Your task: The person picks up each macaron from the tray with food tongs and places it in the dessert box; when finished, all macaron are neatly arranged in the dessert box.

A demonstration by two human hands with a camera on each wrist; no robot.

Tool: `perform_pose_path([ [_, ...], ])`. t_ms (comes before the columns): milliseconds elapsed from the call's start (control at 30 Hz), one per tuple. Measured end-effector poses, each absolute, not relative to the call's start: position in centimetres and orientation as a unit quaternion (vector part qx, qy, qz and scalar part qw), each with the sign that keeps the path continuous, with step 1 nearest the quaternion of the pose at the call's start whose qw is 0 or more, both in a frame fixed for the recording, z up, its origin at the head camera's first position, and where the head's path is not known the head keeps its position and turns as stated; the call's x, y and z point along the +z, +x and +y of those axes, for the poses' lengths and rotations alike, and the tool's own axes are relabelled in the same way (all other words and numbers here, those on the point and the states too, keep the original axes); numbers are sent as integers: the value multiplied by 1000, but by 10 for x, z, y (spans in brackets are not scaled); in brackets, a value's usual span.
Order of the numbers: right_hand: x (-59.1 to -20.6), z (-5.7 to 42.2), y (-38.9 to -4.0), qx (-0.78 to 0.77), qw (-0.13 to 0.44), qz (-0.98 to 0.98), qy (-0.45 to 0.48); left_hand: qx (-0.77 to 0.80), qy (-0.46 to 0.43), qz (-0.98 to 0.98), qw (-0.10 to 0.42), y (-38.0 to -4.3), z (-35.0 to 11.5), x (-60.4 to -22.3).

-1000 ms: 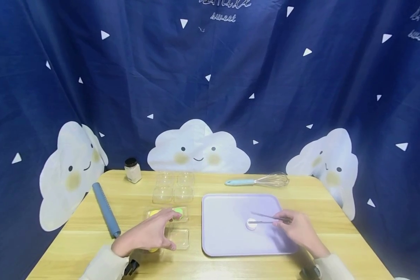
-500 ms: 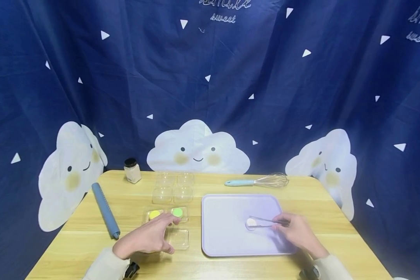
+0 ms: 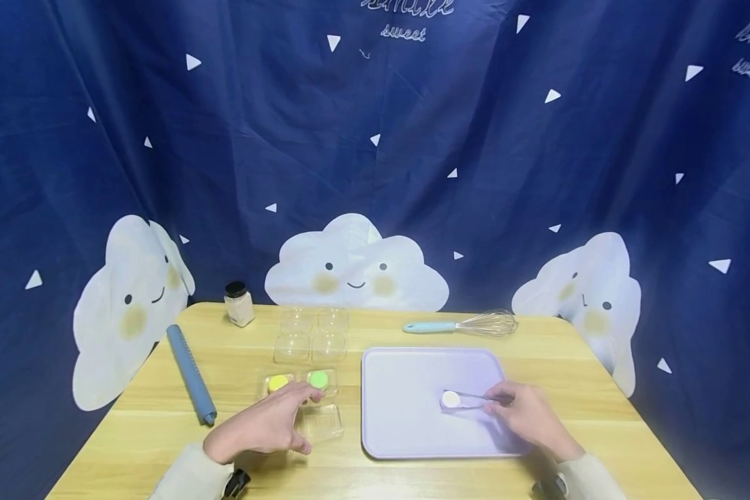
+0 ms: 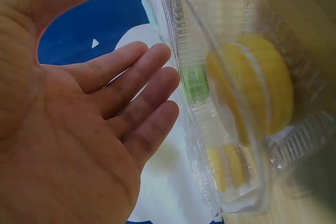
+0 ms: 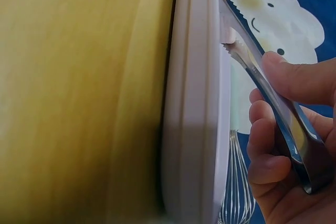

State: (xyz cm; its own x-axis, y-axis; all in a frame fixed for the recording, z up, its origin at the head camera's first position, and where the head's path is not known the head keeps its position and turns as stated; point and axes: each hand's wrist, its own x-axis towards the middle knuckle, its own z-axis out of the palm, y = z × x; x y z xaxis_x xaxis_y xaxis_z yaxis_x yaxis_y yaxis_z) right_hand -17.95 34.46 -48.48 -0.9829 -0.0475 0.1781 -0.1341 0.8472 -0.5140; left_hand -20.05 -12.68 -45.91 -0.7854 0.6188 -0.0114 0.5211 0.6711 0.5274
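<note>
My right hand (image 3: 531, 418) pinches metal tongs (image 5: 312, 153) between thumb and fingers. Their toothed tips lie on either side of a small white round piece (image 3: 451, 399) on the pale purple tray (image 3: 406, 444). My left hand (image 3: 264, 422) has its thumb spread and fingers extended over the clear plastic box (image 3: 326, 421). Seen from the left wrist, the fingertips are right at the box's wall. Inside the box sit a yellow macaron (image 4: 257, 85) with white filling, another yellow one (image 4: 227, 167) and a green macaron (image 3: 318, 379). The left hand hides part of the box.
Behind the box stands a clear moulded lid (image 3: 310, 339) with rounded domes. A jar with a black cap (image 3: 239, 305) is at the back left, near a blue-grey rod-shaped roll (image 3: 190, 375). A whisk (image 3: 430, 326) lies behind the tray. A blue curtain (image 3: 400, 187) hangs behind the table.
The tongs' tips have shifted from over the white piece to either side of it. The near right part of the clear box has tilted slightly; my left hand has barely moved.
</note>
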Motion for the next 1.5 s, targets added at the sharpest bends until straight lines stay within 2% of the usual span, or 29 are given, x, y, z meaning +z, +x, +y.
perform_pose_path([
  [600, -484, 342, -180, 270, 82, -958, 48, 252, 298, 917, 76, -203, -121, -464],
  [1100, -485, 341, -180, 278, 78, -956, 44, 263, 277, 919, 91, -203, -120, -464],
  [1500, -486, 342, -182, 259, 99, -959, 52, 260, 292, 918, 73, -204, -121, -468],
])
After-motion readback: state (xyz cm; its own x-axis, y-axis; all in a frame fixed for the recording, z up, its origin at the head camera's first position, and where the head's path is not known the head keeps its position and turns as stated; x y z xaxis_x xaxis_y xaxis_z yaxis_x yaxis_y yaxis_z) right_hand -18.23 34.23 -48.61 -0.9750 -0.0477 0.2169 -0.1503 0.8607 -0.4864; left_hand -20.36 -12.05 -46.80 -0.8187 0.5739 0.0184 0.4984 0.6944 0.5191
